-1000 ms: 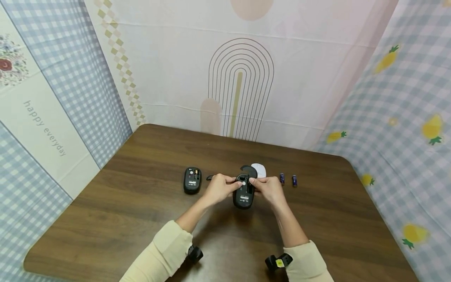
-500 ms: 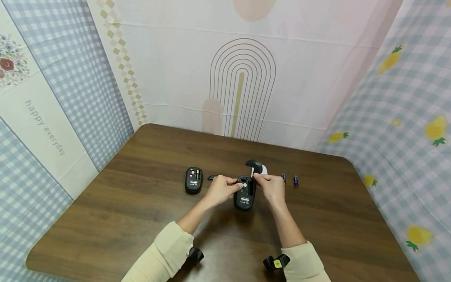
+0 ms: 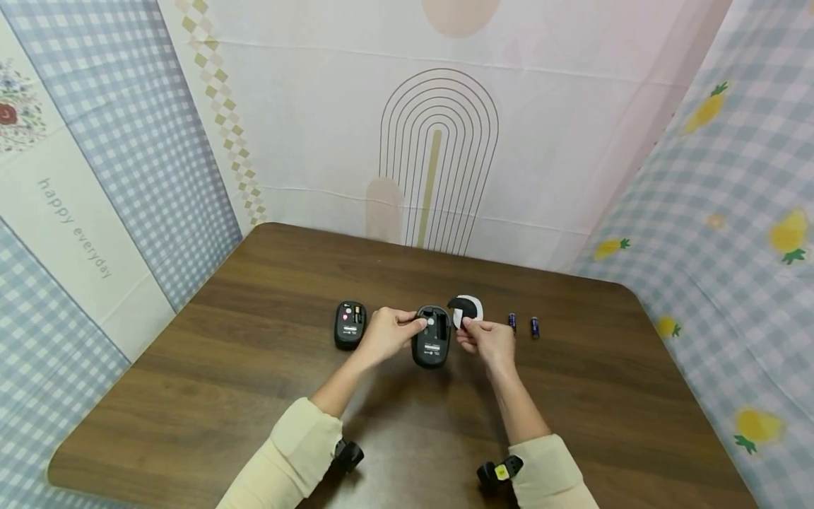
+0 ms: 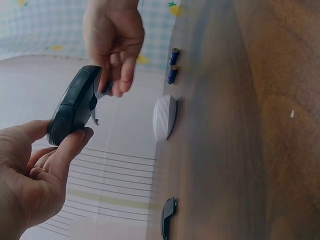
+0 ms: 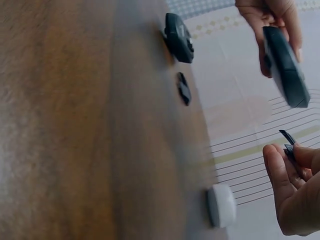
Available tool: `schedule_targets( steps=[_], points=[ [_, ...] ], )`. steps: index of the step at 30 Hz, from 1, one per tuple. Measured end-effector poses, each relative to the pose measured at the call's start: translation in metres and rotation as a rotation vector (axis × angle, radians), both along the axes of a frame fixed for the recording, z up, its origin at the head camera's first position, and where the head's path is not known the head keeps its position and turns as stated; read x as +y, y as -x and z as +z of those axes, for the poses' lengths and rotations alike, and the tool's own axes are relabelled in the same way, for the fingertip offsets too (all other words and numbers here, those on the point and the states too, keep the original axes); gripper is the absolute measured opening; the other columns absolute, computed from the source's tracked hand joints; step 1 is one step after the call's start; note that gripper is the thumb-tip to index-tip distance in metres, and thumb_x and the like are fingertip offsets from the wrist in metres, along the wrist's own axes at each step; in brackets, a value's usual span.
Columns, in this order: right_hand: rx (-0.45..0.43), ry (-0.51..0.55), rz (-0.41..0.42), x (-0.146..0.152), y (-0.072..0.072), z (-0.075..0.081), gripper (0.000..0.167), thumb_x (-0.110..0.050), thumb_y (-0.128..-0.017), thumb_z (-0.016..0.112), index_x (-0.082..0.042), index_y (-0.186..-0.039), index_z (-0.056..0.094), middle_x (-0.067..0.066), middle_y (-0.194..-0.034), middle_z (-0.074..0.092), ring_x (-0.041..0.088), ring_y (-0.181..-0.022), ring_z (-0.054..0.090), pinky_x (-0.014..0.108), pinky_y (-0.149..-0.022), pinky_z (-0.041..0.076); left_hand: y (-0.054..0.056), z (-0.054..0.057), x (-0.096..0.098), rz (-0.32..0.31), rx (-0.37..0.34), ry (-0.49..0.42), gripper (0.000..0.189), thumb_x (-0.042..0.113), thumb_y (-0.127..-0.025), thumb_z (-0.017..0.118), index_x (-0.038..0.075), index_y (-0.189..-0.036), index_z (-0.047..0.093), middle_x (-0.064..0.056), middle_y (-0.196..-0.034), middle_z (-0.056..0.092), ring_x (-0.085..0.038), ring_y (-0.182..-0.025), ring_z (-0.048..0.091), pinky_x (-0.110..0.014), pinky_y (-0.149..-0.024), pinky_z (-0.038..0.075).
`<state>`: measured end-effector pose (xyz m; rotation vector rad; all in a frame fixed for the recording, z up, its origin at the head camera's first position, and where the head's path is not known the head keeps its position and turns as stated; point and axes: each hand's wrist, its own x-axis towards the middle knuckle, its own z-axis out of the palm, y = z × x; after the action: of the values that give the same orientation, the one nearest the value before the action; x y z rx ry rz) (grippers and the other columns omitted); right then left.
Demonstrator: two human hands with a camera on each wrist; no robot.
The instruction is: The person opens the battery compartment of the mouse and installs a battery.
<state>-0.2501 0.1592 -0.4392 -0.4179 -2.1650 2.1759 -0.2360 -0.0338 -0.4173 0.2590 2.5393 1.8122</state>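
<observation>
My left hand (image 3: 389,335) grips a black computer mouse (image 3: 430,346) by its upper left edge, above the table, its underside facing up and its battery compartment uncovered. Just to the right, my right hand (image 3: 492,341) pinches a black battery cover (image 3: 466,306), which is apart from the mouse. In the right wrist view the cover (image 5: 287,137) sticks out past the thumb and fingers. Behind it in the head view, a white rounded object (image 3: 479,308) is partly hidden; its ribbed side shows in the left wrist view.
Another black mouse (image 3: 350,326) lies underside up on the table (image 3: 254,382) at left, a battery in its open slot. A small black cover (image 5: 183,89) lies near it. Two blue batteries (image 3: 511,323) (image 3: 535,327) lie to the right.
My right hand has pulled the battery cover off the mouse and moved it to the right. The left hand has shifted slightly left and up with the mouse.
</observation>
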Motion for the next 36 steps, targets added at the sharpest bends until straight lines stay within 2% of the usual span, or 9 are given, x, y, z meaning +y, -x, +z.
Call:
schedule_targets(
  steps=[8, 17, 29, 36],
  points=[
    [-0.059, 0.041, 0.025, 0.002, 0.005, -0.018, 0.028, -0.004, -0.088, 0.061, 0.02, -0.102, 0.059, 0.012, -0.062, 0.065, 0.013, -0.053, 0.064, 0.024, -0.055, 0.053, 0.002, 0.0, -0.004, 0.011, -0.009, -0.014, 0.037, 0.022, -0.085, 0.067, -0.006, -0.11, 0.064, -0.022, -0.093, 0.066, -0.019, -0.062, 0.067, -0.035, -0.059, 0.054],
    [-0.126, 0.001, 0.099, -0.003, 0.013, -0.034, 0.029, -0.007, -0.089, 0.061, 0.019, -0.101, 0.06, 0.008, -0.059, 0.063, 0.01, -0.049, 0.061, 0.022, -0.05, 0.052, 0.004, -0.001, -0.01, 0.035, -0.028, -0.029, 0.038, 0.02, -0.085, 0.067, -0.007, -0.111, 0.063, -0.024, -0.098, 0.064, -0.021, -0.064, 0.068, -0.037, -0.064, 0.054],
    [-0.219, -0.028, 0.074, -0.011, 0.026, -0.046, 0.025, -0.007, -0.086, 0.063, 0.017, -0.093, 0.061, 0.006, -0.052, 0.061, 0.009, -0.042, 0.058, 0.022, -0.043, 0.049, 0.004, 0.001, -0.016, 0.034, -0.051, -0.074, 0.04, 0.015, -0.086, 0.066, -0.013, -0.113, 0.058, -0.027, -0.097, 0.063, -0.027, -0.069, 0.068, -0.04, -0.066, 0.053],
    [-0.241, -0.052, 0.067, -0.013, 0.03, -0.053, 0.023, -0.009, -0.087, 0.063, 0.014, -0.089, 0.062, 0.006, -0.052, 0.061, 0.008, -0.041, 0.057, 0.021, -0.042, 0.049, 0.005, -0.002, -0.016, 0.033, -0.048, -0.063, 0.039, 0.014, -0.086, 0.066, -0.013, -0.113, 0.059, -0.027, -0.096, 0.063, -0.027, -0.069, 0.068, -0.041, -0.066, 0.053]
  ],
)
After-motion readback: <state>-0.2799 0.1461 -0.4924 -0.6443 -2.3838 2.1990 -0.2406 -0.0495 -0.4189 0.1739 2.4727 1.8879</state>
